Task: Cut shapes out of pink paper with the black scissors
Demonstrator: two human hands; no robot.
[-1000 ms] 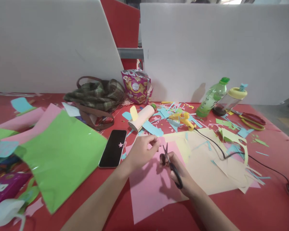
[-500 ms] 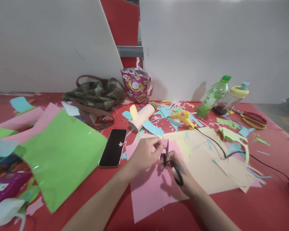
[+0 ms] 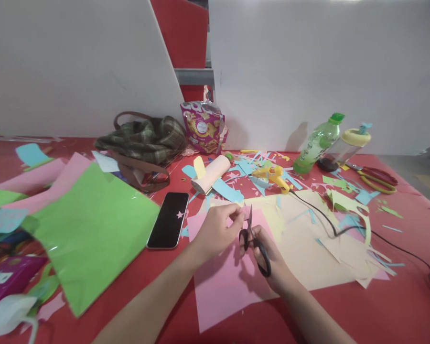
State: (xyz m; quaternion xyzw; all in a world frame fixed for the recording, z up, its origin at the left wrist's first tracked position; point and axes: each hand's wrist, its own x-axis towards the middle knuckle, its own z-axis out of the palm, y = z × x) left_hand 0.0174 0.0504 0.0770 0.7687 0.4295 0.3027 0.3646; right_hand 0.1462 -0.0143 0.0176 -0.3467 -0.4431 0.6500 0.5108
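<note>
While right grip closes round handles of black-handled scissors (image 3: 250, 228), blades slightly parted, left grip pinches small pink paper piece (image 3: 246, 211), mostly hidden by fingertips, just beside blades. Right hand (image 3: 275, 267) and left hand (image 3: 217, 230) both above pink paper sheet (image 3: 220, 301) on red tabletop (image 3: 179, 327). Smartphone (image 3: 166, 224) left of left hand, pink paper star (image 3: 179, 215) on screen. Yellow glue gun (image 3: 271, 176) beyond scissors.

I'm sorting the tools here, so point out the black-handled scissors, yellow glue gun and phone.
Black-handled scissors (image 3: 257, 241), head view: on the handle.
Yellow glue gun (image 3: 272, 175), head view: on its body.
Phone (image 3: 167, 222), head view: on its dark screen.
</note>
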